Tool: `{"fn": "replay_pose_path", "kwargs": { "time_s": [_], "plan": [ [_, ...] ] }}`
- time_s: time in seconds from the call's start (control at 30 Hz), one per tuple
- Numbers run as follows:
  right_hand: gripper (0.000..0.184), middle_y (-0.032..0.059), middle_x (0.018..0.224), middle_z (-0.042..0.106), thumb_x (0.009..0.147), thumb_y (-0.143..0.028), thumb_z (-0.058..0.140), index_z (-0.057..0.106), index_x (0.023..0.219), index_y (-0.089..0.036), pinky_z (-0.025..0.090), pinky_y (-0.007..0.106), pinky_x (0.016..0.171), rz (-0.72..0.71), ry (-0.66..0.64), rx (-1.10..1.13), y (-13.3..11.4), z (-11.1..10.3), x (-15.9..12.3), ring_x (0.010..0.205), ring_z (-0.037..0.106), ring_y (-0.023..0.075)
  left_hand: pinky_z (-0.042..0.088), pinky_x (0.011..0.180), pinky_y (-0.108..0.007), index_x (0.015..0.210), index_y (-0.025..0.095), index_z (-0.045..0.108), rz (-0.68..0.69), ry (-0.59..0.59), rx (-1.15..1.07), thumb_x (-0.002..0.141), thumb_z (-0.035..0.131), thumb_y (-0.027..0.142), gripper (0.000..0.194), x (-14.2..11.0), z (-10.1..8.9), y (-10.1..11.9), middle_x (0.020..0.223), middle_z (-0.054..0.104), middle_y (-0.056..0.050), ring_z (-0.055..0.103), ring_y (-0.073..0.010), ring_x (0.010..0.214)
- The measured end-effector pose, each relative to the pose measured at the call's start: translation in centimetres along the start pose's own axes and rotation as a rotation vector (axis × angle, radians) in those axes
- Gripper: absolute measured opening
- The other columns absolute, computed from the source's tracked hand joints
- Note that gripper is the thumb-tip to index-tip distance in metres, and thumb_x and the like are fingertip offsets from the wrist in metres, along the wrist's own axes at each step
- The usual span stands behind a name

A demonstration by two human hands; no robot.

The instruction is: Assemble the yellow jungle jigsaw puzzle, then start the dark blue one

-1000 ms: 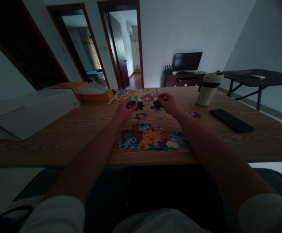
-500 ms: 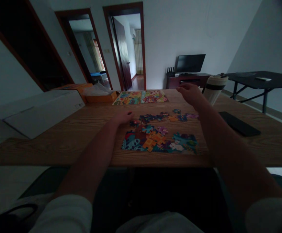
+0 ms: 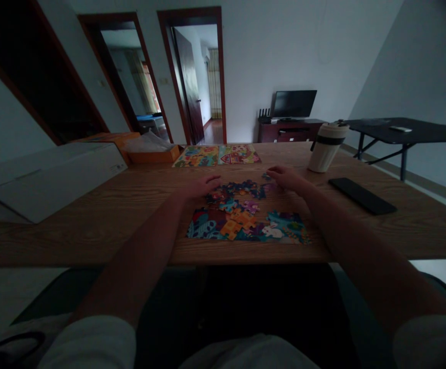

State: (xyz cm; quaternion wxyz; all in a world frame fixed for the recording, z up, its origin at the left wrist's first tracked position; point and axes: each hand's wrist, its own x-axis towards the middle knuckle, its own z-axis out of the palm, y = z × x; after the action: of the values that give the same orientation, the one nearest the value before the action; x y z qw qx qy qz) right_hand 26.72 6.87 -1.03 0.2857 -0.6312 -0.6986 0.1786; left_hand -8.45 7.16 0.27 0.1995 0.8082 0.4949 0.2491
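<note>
Loose jigsaw pieces [image 3: 241, 188] lie in a dark, crowded cluster on the wooden table. My left hand [image 3: 203, 186] rests at the cluster's left edge, fingers stretched out toward the pieces and nothing visibly held. At the right end is my right hand [image 3: 287, 179], low over the table with its fingers spread. A small puzzle piece [image 3: 266, 177] lies by its fingertips; whether they touch it I cannot tell. Closer to me sits a partly joined puzzle [image 3: 205, 228] with a white rabbit, and orange joined pieces [image 3: 241, 221] lie at its middle.
Two colourful picture sheets [image 3: 218, 155] lie farther back. At left stand a white box [image 3: 69, 174] and an orange box [image 3: 157, 155] with clear plastic in it. On the right are a cream tumbler [image 3: 325, 148] and a black phone-like slab [image 3: 362, 196].
My right hand has come down from above the table to the right end of the pieces. My left hand has shifted slightly right. Pieces at the cluster's right have moved left, closer together.
</note>
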Motion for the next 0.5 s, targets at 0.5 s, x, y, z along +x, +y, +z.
{"fn": "replay_pose_path", "kwargs": {
  "time_s": [0.5],
  "plan": [
    [0.036,0.0143,0.110,0.075,0.096,-0.044,0.063,0.069,0.122,-0.019,0.059,0.032,0.067,0.132,-0.317,-0.048,-0.6,-2.1,-1.7,0.083,0.072,0.0229,0.050,0.084,-0.028,0.138,0.026,0.061,-0.068,-0.492,0.207,0.086,0.054,0.072,0.070,-2.7,-2.0,2.8,0.120,0.073,-0.006,0.068,-0.0252,0.105]
  ]
}}
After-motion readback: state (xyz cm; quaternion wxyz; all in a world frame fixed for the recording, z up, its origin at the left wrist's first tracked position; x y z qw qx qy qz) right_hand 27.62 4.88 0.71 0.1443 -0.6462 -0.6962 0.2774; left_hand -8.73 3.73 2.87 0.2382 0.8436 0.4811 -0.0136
